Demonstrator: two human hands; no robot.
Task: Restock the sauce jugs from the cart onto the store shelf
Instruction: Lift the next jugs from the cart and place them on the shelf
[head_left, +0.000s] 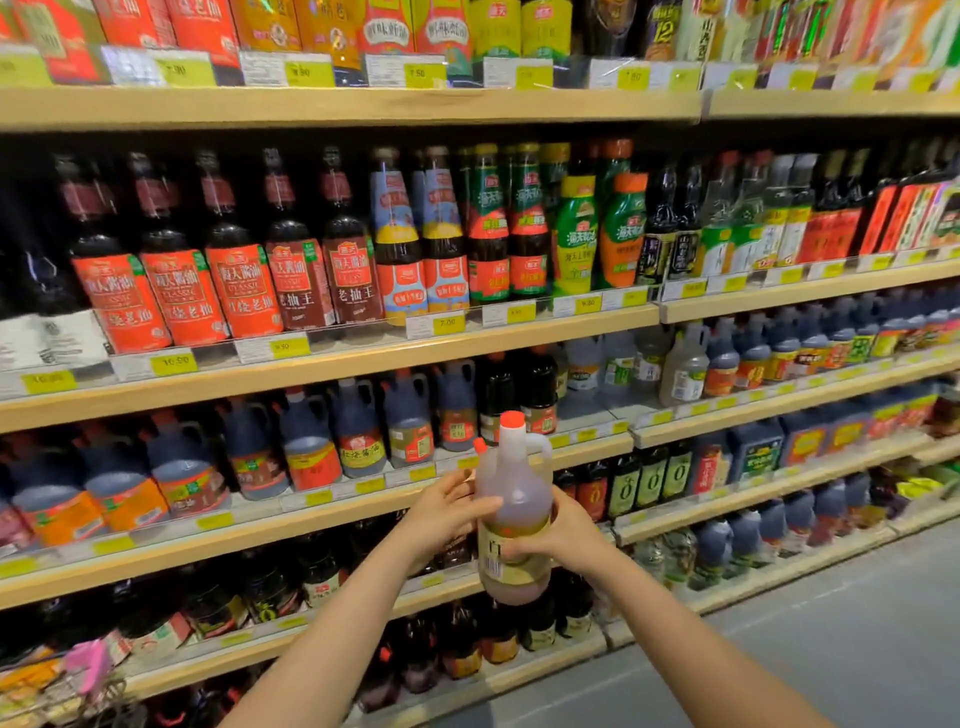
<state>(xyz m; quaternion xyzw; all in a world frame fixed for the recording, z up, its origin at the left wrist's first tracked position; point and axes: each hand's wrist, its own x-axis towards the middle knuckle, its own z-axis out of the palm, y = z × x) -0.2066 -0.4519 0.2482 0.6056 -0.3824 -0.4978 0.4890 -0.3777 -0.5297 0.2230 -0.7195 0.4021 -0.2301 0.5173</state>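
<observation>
Right now I hold a pale sauce jug (514, 499) up in front of me with both bare hands, its long axis upright and its orange cap (511, 419) on top; a second orange cap (480, 445) peeks out just behind its left shoulder, so I may be carrying two jugs pressed together, though I cannot tell for sure. My left hand (447, 512) is wrapped around the jug's upper body from the left, fingers closed on it, and my right hand (558, 530) is closed on the lower label from the right, so the load is shared and neither hand is free. The jug holds a light amber-pink liquid, filled nearly to the neck. The shelf (582, 444) I judge to be the target lies straight ahead and slightly above my hands: its row of dark handled jugs (358, 426) gives way to a bare stretch of board, with pale vinegar-like jugs (685, 364) to the right. My right hand is nearer that gap. Dark sauce bottles (244, 280) fill the shelf above. At the lower left edge something pink and wire-like (88, 670) shows, perhaps the cart, too blurred to say
</observation>
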